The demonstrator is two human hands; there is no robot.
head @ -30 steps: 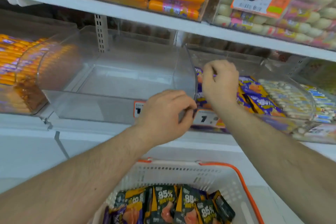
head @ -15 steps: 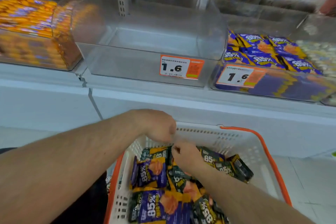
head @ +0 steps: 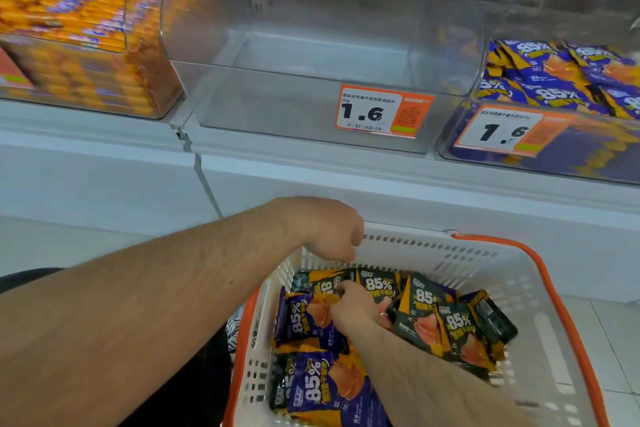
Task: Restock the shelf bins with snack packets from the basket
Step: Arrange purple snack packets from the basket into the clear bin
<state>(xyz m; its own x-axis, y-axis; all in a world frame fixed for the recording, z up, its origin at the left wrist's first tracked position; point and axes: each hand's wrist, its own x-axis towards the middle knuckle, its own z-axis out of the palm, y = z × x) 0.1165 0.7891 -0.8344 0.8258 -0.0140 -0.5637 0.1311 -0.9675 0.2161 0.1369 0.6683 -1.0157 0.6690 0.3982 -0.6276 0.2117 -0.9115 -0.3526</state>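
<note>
Both hands are down in the white basket (head: pixel 433 246) with the orange rim. The right hand (head: pixel 358 305) is buried among the snack packets (head: pixel 429 319), fingers curled onto the dark and purple "85%" packs near the basket's back-left corner, though I can't tell if it's actually got one pinched. The left hand (head: pixel 325 229) hangs over the back-left rim, fingers curled shut, nothing visible in it. On the shelf above, the middle clear bin (head: pixel 311 107) with the 1.6 tag (head: pixel 382 111) holds no packets.
</note>
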